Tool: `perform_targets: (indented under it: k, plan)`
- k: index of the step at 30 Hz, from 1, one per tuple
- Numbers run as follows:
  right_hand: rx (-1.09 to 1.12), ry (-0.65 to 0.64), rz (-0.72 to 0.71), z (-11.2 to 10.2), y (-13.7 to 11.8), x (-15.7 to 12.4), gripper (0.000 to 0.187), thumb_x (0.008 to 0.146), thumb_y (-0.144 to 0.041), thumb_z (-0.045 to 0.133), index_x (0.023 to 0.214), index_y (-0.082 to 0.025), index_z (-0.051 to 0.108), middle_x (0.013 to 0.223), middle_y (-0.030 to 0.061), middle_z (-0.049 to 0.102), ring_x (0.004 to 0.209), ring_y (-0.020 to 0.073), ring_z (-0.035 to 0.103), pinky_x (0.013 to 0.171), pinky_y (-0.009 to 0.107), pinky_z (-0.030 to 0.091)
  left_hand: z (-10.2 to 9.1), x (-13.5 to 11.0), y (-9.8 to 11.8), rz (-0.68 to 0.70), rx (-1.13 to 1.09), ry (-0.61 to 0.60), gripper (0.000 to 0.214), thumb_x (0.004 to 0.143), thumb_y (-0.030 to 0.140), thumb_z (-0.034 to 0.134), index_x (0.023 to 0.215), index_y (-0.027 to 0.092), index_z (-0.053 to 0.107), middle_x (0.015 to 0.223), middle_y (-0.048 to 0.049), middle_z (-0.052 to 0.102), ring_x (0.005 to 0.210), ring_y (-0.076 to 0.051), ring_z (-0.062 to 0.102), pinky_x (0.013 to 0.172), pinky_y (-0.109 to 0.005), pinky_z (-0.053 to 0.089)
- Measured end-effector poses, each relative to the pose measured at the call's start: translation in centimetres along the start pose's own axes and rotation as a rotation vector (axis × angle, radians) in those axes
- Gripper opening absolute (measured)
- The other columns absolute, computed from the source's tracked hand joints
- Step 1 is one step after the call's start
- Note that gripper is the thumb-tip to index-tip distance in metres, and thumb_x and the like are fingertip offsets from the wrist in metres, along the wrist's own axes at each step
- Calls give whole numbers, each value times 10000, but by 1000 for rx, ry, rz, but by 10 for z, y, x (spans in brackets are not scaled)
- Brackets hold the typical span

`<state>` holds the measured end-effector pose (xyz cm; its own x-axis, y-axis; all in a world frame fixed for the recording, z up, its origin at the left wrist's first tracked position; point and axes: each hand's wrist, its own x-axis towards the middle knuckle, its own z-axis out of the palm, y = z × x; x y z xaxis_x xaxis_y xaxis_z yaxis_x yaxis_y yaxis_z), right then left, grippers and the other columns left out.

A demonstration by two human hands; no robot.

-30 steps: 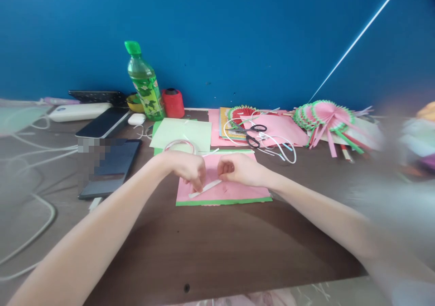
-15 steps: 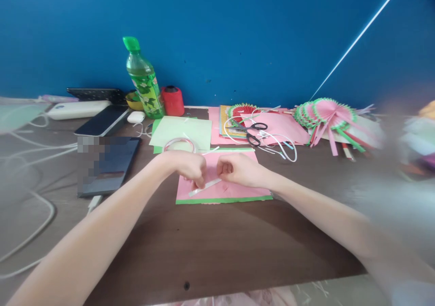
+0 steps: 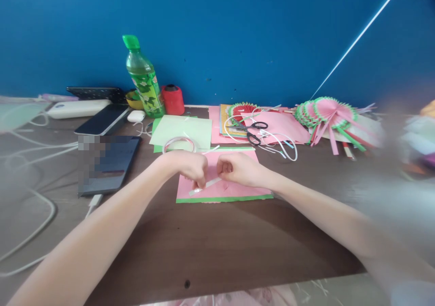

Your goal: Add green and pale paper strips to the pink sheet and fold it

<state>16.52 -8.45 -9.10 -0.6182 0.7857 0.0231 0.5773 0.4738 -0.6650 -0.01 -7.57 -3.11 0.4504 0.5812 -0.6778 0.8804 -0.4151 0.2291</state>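
Observation:
A narrow whitish strip of tape [image 3: 212, 182] stretches slantwise over the pink paper [image 3: 234, 195], which has green bands along its front and back edges. My left hand [image 3: 193, 166] is closed, its fingers pinching the strip near the left end, and a short tail sticks out beyond them. At the strip's other end, my right hand [image 3: 239, 169] is curled, thumb and fingers pressed together on it. Just behind my left hand lies a tape roll [image 3: 179, 139], partly on pale green sheets [image 3: 190, 127]. Whether the strip touches the paper I cannot tell.
Black-handled scissors [image 3: 253, 131] and white cords lie on pink sheets behind. Pleated paper fans [image 3: 326, 113] rest at the right. A green bottle [image 3: 144, 84] and red spool [image 3: 172, 100] stand by the blue wall. A tablet [image 3: 112, 161], phone [image 3: 102, 119] and cables are leftward.
Almost nothing differs. Both hands keep their grip on the strip, and my left hand has shifted very slightly.

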Motion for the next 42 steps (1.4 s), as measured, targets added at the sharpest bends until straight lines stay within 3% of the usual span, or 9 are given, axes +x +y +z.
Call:
perform_targets:
  k: [13,22,42]
  plan:
    - [-19,-8,9,0,-1,0,159,652,2,511,706,-142,550,645,-28,557,588,75,506,538,176,364,1,0,3,-29,-26,-22,137,582,261,530,520,149,579,623,-24,636,520,-120,461,455,-223,301]
    - [-17,-12,16,0,-1,-1,162,653,8,516,706,-143,545,633,-30,543,586,77,500,539,177,361,3,1,2,-27,12,-11,154,598,281,538,585,144,606,625,-38,636,549,-150,512,501,-243,345]
    - [-1,-11,11,1,0,-1,160,659,2,511,714,-143,548,636,-30,547,590,78,502,541,182,364,1,-1,-1,6,20,-10,167,635,256,549,531,145,617,610,-22,633,552,-121,489,479,-217,310]
